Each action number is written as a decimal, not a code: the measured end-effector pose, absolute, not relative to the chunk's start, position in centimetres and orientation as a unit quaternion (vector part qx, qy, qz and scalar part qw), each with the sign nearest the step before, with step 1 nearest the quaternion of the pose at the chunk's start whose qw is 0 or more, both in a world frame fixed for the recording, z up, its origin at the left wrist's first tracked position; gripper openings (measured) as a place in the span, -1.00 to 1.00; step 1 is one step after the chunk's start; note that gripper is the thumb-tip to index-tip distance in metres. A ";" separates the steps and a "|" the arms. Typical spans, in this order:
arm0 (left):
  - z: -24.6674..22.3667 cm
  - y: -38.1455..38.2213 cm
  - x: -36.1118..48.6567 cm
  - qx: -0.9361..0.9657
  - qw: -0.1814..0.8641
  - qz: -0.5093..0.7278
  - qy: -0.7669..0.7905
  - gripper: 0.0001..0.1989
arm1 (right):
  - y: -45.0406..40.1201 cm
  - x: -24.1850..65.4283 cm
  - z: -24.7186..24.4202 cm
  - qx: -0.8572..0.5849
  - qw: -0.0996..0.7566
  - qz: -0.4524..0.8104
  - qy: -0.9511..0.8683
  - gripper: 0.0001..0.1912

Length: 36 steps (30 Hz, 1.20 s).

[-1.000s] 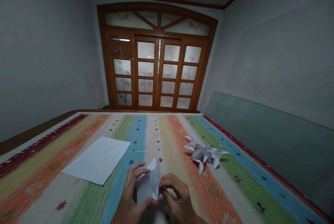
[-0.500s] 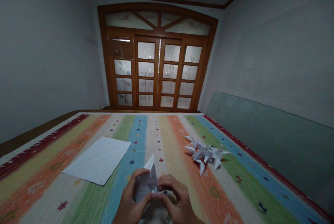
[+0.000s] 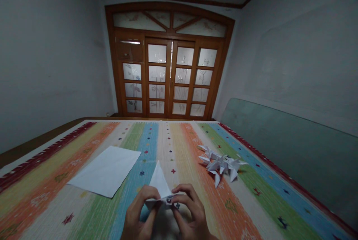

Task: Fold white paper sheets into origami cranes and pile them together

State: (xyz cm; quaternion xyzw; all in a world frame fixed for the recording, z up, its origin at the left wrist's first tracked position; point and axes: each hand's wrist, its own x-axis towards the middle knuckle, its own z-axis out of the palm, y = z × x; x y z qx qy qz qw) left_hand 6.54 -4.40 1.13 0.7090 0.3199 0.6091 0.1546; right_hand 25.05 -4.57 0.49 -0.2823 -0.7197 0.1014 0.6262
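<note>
The left hand (image 3: 139, 210) and right hand (image 3: 190, 210) pinch a folded white paper triangle (image 3: 159, 184) evenly along its base, fingertips nearly meeting.

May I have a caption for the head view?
Left hand and right hand pinch folded paper above a striped rug.

Origami figures (image 3: 222, 165) on striped rug (image 3: 179, 139)

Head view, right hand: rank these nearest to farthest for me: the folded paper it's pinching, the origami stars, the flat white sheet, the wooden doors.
1. Folded white paper: pinched at the fingertips of the right hand.
2. Origami stars: ahead and to the right, on the striped mat.
3. Flat white sheet: left side of the mat.
4. Wooden doors: far end of the room.
</note>
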 end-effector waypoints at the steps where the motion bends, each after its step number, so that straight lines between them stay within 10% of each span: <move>1: 1.5 -4.5 6.5 0.718 0.144 0.611 0.299 -0.84 | -4.6 25.0 0.5 -0.281 0.633 0.092 -0.715 -0.70; 36: 1.1 -5.0 6.4 0.765 0.117 0.580 0.254 -0.75 | -4.6 25.0 -0.3 -0.300 0.673 0.108 -0.667 -0.63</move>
